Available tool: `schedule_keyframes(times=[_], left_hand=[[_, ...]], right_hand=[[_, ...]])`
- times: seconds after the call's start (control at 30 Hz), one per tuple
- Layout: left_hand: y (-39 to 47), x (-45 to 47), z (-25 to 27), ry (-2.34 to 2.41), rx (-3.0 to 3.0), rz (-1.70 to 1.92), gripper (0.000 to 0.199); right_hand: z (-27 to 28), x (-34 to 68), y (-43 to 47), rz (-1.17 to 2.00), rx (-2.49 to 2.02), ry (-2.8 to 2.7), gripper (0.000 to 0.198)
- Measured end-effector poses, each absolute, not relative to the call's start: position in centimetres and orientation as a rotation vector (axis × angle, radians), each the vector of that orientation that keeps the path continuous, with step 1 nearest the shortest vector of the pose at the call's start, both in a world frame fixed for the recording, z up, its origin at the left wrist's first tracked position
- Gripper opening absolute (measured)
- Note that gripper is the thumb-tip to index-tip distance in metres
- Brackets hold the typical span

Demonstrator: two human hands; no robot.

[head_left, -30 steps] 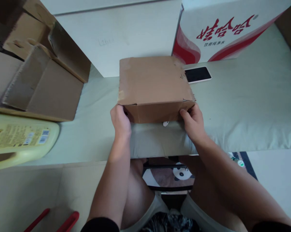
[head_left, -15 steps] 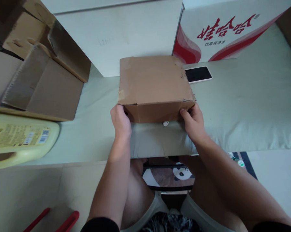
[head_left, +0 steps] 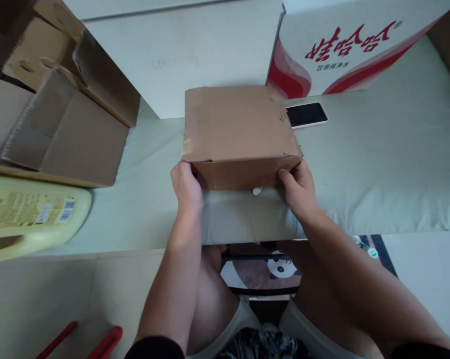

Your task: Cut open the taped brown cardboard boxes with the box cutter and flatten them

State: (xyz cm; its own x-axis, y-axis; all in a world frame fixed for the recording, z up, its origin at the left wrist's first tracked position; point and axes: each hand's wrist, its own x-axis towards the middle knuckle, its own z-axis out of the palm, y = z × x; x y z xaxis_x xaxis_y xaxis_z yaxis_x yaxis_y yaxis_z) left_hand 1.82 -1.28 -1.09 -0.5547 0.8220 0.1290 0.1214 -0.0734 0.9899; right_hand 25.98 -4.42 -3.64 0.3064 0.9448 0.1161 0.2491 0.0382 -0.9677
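A brown cardboard box [head_left: 239,124] with a rough, torn right edge sits before me on the green-covered surface. My left hand [head_left: 187,187] is closed on its near left corner, the fingertips hidden behind the cardboard. At the near right corner my right hand [head_left: 298,187] grips the box, its thumb on the front face and the other fingers tucked at the side. A small white object [head_left: 256,191] peeks out beneath the front edge; its kind cannot be made out. Just right of the box lies a phone [head_left: 307,115] with a dark screen, partly covered by it.
Behind stand a white box [head_left: 195,60] and a white carton with red print [head_left: 337,60]. Open cardboard boxes [head_left: 86,134] are at the left, with a yellow jug [head_left: 41,214] nearer. Red handles [head_left: 105,343] show at lower left. The surface's front edge runs above my knees.
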Motion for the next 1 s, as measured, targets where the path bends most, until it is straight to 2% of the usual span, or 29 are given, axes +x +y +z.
schedule_keyframes(times=[0.6,1.0], left_hand=[[-1.23,1.76,-1.09,1.684,1.027,1.657,0.035],[-1.10,1.74,-1.18,1.677,1.046,1.654,0.037]], right_hand=[[-4.26,26.22,-4.44,0.757,-1.476,-1.226,0.014],[-3.61,26.08,-4.49,0.780,-1.473,-1.208,0.019]])
